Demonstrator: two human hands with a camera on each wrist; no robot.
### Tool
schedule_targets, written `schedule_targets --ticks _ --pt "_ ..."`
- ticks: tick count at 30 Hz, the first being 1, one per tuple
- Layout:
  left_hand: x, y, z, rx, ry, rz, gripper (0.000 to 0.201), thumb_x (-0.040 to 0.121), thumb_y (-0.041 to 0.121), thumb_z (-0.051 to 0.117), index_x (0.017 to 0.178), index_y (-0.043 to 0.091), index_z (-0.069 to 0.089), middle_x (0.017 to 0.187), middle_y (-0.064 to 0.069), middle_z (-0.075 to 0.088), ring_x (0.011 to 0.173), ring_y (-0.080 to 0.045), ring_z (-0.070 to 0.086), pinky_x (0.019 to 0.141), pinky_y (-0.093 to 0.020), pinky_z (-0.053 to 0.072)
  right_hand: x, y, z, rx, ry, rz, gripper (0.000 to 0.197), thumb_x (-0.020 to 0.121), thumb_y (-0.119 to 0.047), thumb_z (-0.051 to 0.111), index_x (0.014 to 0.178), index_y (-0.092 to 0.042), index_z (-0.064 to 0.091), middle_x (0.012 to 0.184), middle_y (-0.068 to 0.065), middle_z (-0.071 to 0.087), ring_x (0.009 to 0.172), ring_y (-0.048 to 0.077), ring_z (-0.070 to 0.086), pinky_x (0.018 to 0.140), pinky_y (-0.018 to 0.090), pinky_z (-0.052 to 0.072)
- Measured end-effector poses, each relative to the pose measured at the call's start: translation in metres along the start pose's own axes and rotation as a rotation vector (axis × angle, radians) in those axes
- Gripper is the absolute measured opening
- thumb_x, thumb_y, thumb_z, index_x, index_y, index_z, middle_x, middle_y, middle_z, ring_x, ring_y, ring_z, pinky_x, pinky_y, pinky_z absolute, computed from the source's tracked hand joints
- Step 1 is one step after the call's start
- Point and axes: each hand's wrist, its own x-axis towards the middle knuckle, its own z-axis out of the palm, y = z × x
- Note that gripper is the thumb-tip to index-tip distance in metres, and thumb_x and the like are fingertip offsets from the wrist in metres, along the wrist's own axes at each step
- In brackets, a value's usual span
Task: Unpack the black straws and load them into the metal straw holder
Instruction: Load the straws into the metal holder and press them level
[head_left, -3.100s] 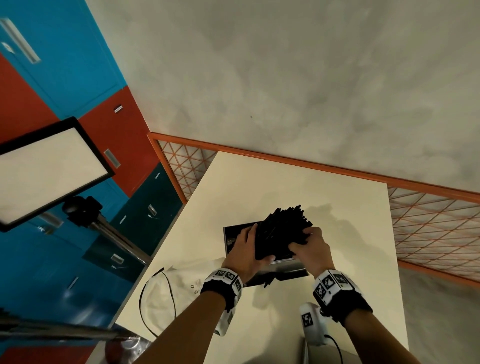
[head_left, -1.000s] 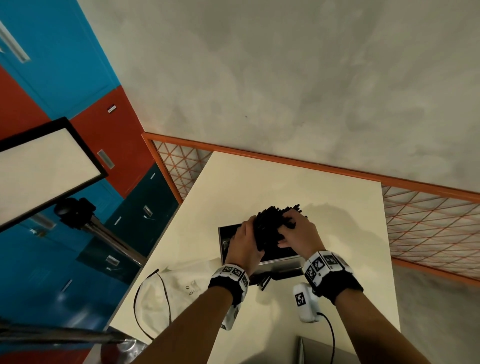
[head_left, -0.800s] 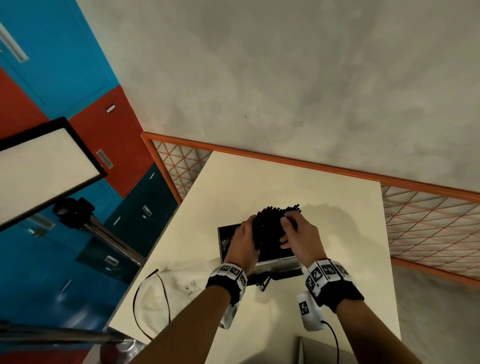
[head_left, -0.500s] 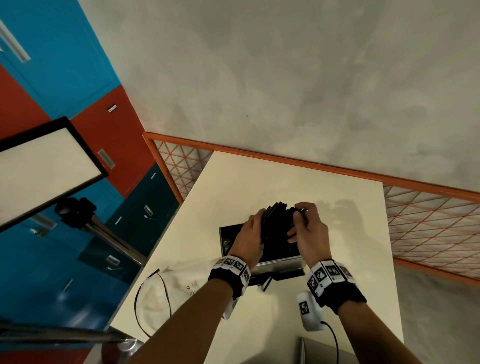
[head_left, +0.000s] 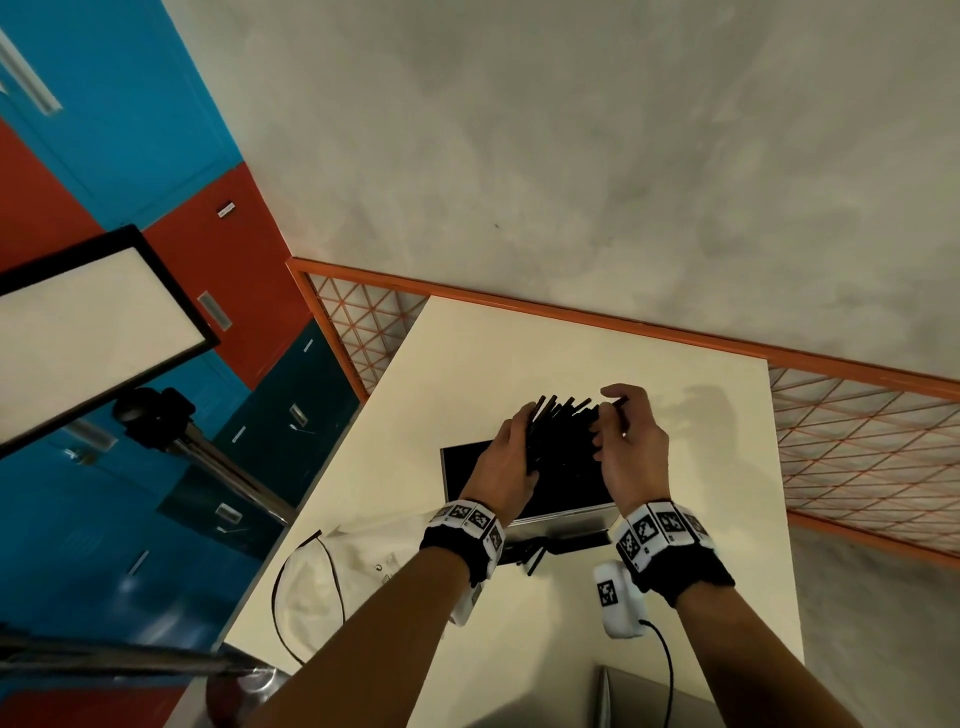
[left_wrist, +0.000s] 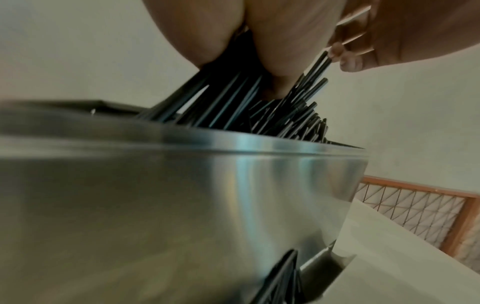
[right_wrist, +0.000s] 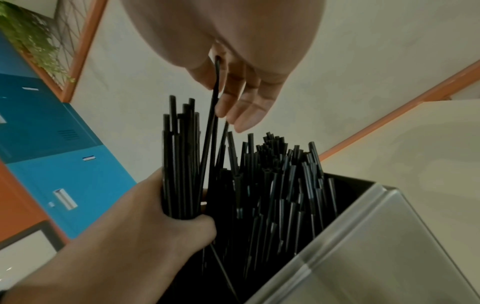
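Observation:
The metal straw holder (head_left: 467, 467) stands open-topped on the cream table (head_left: 493, 364). Black straws (head_left: 558, 421) stick up out of it in an uneven bunch. My left hand (head_left: 506, 460) grips a bundle of the straws (right_wrist: 179, 164) at the left side of the holder (right_wrist: 363, 236). My right hand (head_left: 621, 431) is above the bunch, and its thumb and fingers pinch the top of a thin straw (right_wrist: 214, 98) that rises above the rest. In the left wrist view the holder's shiny wall (left_wrist: 182, 205) fills the frame, with more straws (left_wrist: 283, 277) at its bottom slot.
A white bag with a black cord (head_left: 337, 577) lies at the table's near left. A white tagged device with a cable (head_left: 615, 603) sits by my right wrist. An orange railing with mesh (head_left: 857, 441) borders the far and right sides. A light panel on a stand (head_left: 88, 332) is off to the left.
My right hand left the top of the bunch, moved up and right, and now pinches a single straw. My left hand slid up the bundle's left side.

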Motion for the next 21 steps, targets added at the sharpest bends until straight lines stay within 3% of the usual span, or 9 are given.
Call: schedule_targets --ticks 4,7,11,16,21 --pt "-0.006 -0.018 0.009 -0.030 0.018 -0.080 0.076 0.085 0.004 0.069 0.149 0.018 0.033 0.145 -0.003 0.042 0.120 -0.025 0.058 0.100 -0.029 0.050 -0.002 0.006 0.003 -0.070 -0.059 -0.009 0.019 0.099 -0.016 0.050 0.108 -0.031 0.057 0.076 -0.003 0.068 0.071 0.017 0.066 0.070 0.046 0.057" --pt "-0.012 -0.029 0.015 0.009 0.090 -0.095 0.067 0.076 0.004 0.075 0.136 0.009 0.047 0.139 -0.007 0.041 0.123 -0.027 0.052 0.107 -0.031 0.045 -0.005 0.009 0.004 -0.130 -0.123 -0.042 0.020 0.098 -0.014 0.053 0.110 -0.028 0.060 0.079 -0.004 0.068 0.070 0.017 0.065 0.068 0.040 0.057" --pt "-0.019 -0.036 0.023 0.109 0.183 -0.169 0.050 0.072 0.019 0.080 0.115 0.005 0.057 0.116 -0.012 0.051 0.103 -0.032 0.054 0.089 -0.041 0.052 -0.008 0.007 0.007 -0.165 -0.149 -0.074 0.021 0.097 -0.013 0.054 0.108 -0.029 0.062 0.081 -0.005 0.069 0.075 0.014 0.065 0.067 0.029 0.053" --pt "-0.023 -0.032 0.026 0.187 0.150 -0.131 0.037 0.084 0.026 0.074 0.110 0.004 0.057 0.107 -0.014 0.061 0.098 -0.035 0.058 0.078 -0.048 0.052 -0.005 0.007 0.007 -0.154 -0.117 -0.061 0.019 0.097 -0.011 0.053 0.107 -0.024 0.064 0.082 -0.003 0.069 0.077 0.015 0.066 0.069 0.030 0.054" --pt "-0.017 -0.006 0.016 0.232 0.095 -0.018 0.039 0.092 0.021 0.069 0.123 0.004 0.054 0.113 -0.017 0.063 0.101 -0.036 0.059 0.086 -0.047 0.050 0.001 0.003 -0.003 -0.147 0.040 -0.083 0.020 0.096 -0.009 0.052 0.109 -0.020 0.063 0.077 0.000 0.065 0.070 0.015 0.061 0.065 0.027 0.046"
